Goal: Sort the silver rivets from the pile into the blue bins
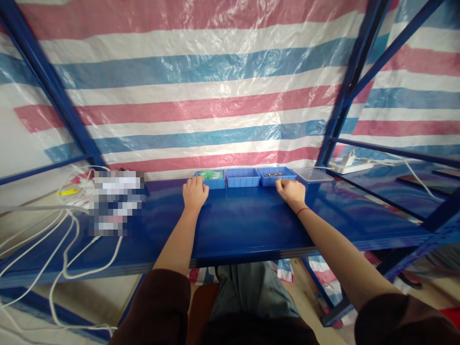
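My left hand [195, 192] is closed, its fingers curled down at the front of the left blue bin [214, 184]. Light green pieces [208, 174] lie in that bin. My right hand [293, 192], with a thin red cord [303, 210] at the wrist, makes a fist in front of the right blue bin [266, 181]. Small shiny metal parts [273, 175] are in this one. No object shows in either hand. Between the hands, a middle blue bin [243, 181] stands with no contents visible.
The blue metal bench [247, 220] has a clear plastic lid [313, 176] beside the right bin. White cables [72, 239] hang at the left near a blurred-out patch. A power strip [349, 165] lies at the right. Blue posts [339, 115] rise before a striped sheet [201, 110].
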Action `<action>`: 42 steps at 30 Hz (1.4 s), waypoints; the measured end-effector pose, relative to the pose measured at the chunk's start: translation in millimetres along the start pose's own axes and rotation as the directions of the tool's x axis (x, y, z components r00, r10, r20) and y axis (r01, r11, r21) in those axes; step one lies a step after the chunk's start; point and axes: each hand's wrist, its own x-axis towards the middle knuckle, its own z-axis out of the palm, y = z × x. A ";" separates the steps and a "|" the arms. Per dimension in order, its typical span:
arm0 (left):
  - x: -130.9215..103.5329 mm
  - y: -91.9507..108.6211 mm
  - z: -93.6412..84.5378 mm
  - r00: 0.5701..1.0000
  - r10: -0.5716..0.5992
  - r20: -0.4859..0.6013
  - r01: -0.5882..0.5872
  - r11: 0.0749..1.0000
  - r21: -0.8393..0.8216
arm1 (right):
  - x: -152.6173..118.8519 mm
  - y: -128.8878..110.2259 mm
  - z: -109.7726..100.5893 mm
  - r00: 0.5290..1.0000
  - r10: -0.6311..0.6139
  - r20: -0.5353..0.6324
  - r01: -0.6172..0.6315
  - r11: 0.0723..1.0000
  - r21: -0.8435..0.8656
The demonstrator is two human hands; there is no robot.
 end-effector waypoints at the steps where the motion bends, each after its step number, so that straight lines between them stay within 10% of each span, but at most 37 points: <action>1: -1.1 0.8 -0.3 0.998 0.016 -0.054 -0.016 1.000 -0.012 | 0.4 1.3 0.7 0.999 -0.020 -0.035 0.021 1.000 0.021; 8: -1.4 -0.8 12.3 0.995 0.096 -0.015 -0.097 0.991 -0.092 | 1.0 8.7 2.8 0.968 -0.114 -0.221 0.134 0.988 0.076; 20: 3.5 -14.7 12.4 0.957 0.279 0.078 -0.271 0.958 -0.089 | -5.1 0.1 -6.3 0.972 -0.227 -0.065 0.231 0.970 0.080; 27: -23.4 -18.7 -21.8 0.907 0.402 0.126 -0.405 0.914 -0.002 | -18.1 -40.7 -23.8 0.585 -0.806 0.093 0.766 0.586 0.264; 32: -39.2 -12.2 -44.5 0.915 0.397 0.065 -0.398 0.917 -0.002 | -24.3 -88.6 -26.7 0.642 -0.755 0.136 0.591 0.600 0.539; 37: -25.1 -11.9 -38.1 0.901 0.413 0.131 -0.383 0.901 -0.205 | -24.0 -127.0 -8.0 0.728 -0.606 0.320 0.162 0.606 0.779; 42: -22.6 -15.1 -32.0 0.869 0.445 0.215 -0.339 0.854 -0.396 | -28.3 -131.2 7.3 0.796 -0.474 0.377 -0.161 0.435 0.886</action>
